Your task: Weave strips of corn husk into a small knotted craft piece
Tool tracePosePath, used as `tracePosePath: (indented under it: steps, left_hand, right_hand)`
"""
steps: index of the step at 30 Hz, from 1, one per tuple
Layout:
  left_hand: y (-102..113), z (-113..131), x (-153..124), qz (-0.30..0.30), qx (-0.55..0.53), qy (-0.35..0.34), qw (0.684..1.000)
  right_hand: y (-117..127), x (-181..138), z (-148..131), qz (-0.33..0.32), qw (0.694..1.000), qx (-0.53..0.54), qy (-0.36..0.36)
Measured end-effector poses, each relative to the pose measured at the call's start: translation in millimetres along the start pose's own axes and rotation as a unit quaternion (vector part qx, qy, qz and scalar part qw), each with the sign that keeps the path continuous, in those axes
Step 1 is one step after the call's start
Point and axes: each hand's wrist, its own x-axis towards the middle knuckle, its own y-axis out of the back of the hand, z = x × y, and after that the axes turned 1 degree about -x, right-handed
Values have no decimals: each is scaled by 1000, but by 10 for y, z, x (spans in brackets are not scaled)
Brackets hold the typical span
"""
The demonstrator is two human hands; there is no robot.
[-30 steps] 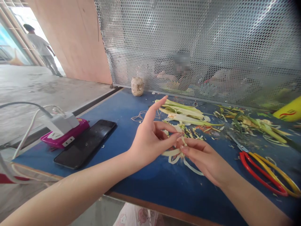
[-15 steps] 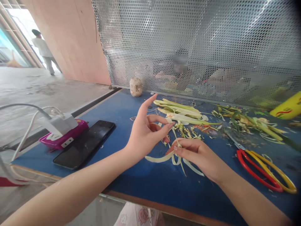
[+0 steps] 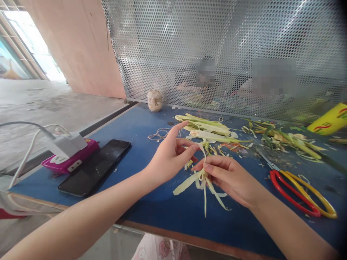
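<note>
My right hand pinches a knotted cluster of pale plant strips between thumb and fingertips. Several flat, whitish-green ends fan out below the knot, over the blue tabletop. My left hand pinches the upper end of one strip between thumb and a finger, its index finger stretched away. The strip runs between both hands. Behind them lie pale green stalks and small plant scraps. Scissors with one red and one yellow handle rest beside my right hand. My fingers partly hide the knot.
A black phone and a purple power socket with a white plug lie at left. Loose thread and a beige wrapped lump are farther back. Plant waste and a yellow packet lie right, by a perforated metal screen.
The strip cluster has turned in my right hand, so its ends hang and spread lower. My left index finger has bent down somewhat. The person walking in the background has left the view.
</note>
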Motion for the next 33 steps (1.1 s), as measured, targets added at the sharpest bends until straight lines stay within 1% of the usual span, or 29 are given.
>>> tracePosePath:
  steps: [2, 4, 7, 10, 12, 16, 19, 24, 28, 33]
  left_hand:
    - [7, -15, 11, -24, -15, 16, 999]
    - [22, -33, 24, -70, -60, 34, 995]
    - [32, -60, 30, -134, -126, 61, 981]
    - [0, -81, 10, -176, -166, 95, 966]
    - [-30, -88, -7, -175, -193, 86, 962]
    - [-48, -74, -33, -138, -237, 33, 961]
    - [-38, -44, -49, -138, -245, 24, 959]
    - [-46, -13, -60, -148, -262, 44, 953]
    - [-47, -29, -56, -146, -287, 55, 945]
    - [-50, -73, -62, -179, -338, 98, 919]
  right_hand:
    - [-3, -4, -21, 3, 999, 41, 14]
    - [3, -14, -44, 14, 997, 63, 32]
    - [20, -32, -77, 37, 995, 70, 55]
    - [35, -42, -100, 51, 992, 75, 85]
    - [41, -42, -106, 51, 990, 78, 102]
    - [39, -33, -95, 44, 991, 77, 98]
    - [35, -25, -77, 36, 991, 86, 97]
    - [40, -15, -55, 12, 991, 95, 89]
    - [37, -11, -62, 43, 991, 98, 75]
    - [33, -12, -68, 52, 989, 109, 87]
